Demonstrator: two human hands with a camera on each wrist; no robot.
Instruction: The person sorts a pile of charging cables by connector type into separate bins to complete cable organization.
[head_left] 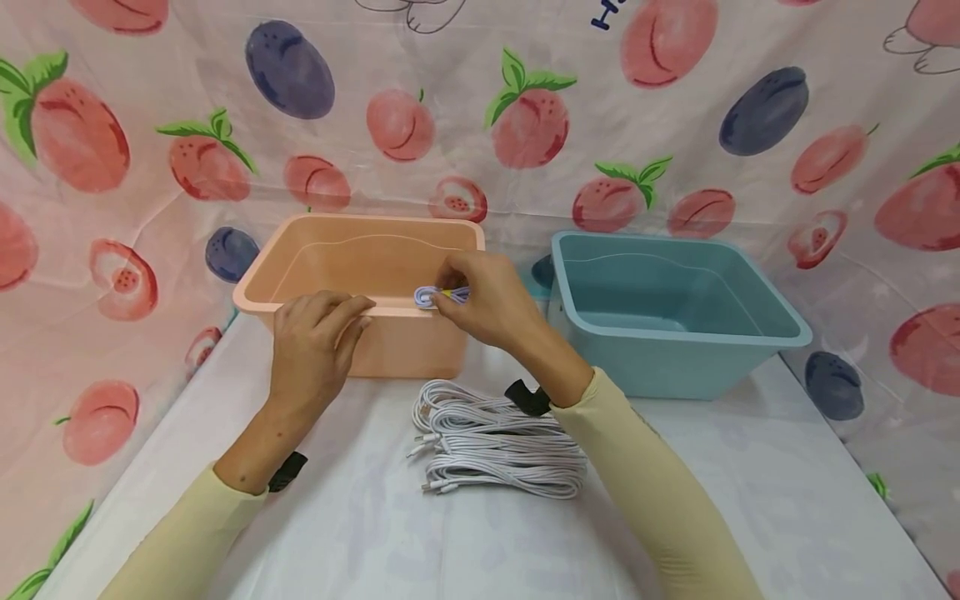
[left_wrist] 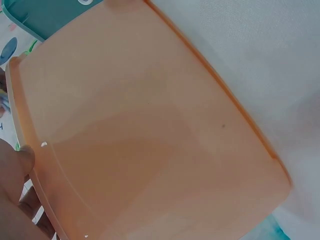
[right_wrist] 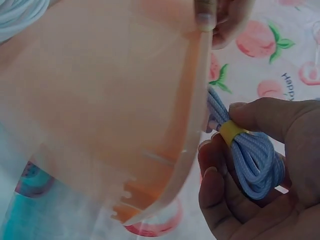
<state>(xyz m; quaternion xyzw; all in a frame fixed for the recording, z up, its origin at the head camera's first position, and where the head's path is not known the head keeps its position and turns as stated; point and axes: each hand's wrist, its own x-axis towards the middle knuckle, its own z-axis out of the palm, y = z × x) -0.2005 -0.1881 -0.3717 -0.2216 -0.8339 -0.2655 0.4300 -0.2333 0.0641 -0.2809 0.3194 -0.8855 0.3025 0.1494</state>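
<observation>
A small coil of pale blue braided cable (right_wrist: 252, 160), bound by a yellow tie (right_wrist: 231, 132), is pinched between the thumb and fingers of my right hand (head_left: 487, 300). It hangs over the front rim of an orange plastic bin (head_left: 405, 346), near the bin's right end. Farther left along that rim, my left hand (head_left: 315, 342) grips the edge, with the thumb on the outside and the fingers over the inner side, as the right wrist view shows. Below the right forearm, several bundles of white cable (head_left: 502, 450) lie stacked on the table, plug ends pointing left.
To the right of the orange bin stands a teal plastic bin (head_left: 675, 367), with a gap between them. Both stand on a white-covered table (head_left: 337, 517). A fruit-print cloth (head_left: 465, 67) hangs behind and along the sides.
</observation>
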